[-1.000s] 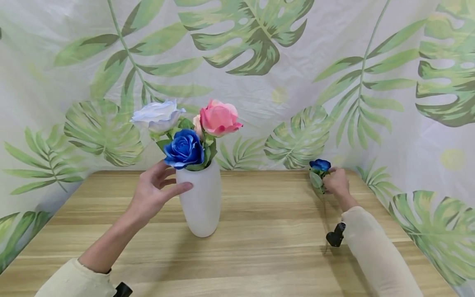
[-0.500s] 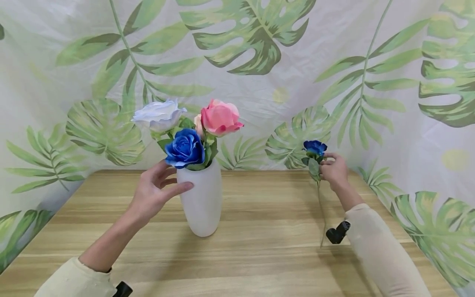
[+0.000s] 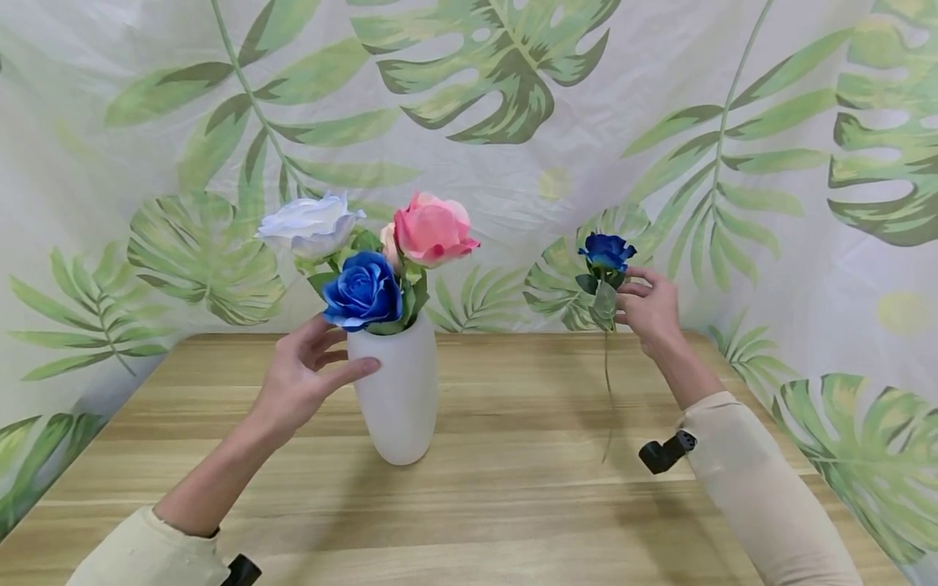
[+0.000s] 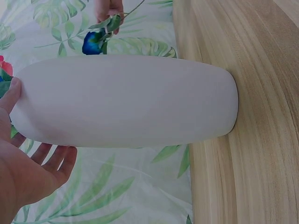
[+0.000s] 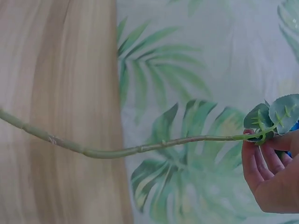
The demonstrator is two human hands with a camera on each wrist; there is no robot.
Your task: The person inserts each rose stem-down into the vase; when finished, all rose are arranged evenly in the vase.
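Observation:
A tall white vase [image 3: 396, 399] stands upright on the table, left of centre in the head view. My left hand [image 3: 296, 382] holds it near the rim, thumb across the front and fingers around the far side. Out of its mouth rise a white rose [image 3: 311, 224], a pink rose [image 3: 436, 229] and a blue rose [image 3: 362, 291], with a paler bloom half hidden behind. Over to the right, my right hand [image 3: 652, 309] pinches a second blue rose [image 3: 607, 251] just below its bloom, among the leaves. Its long bent stem [image 5: 187, 139] hangs down, bloom uppermost.
The wood-grain table [image 3: 513, 521] ends at a far edge against a pale leaf-print cloth [image 3: 506, 187], which also covers both sides. A black wrist camera [image 3: 665, 452] sits at the right sleeve, another [image 3: 243, 571] at the left.
My right hand has raised the second blue rose from low over the table's right back and shifted it leftward, toward the vase. Left hand and vase have stayed in place.

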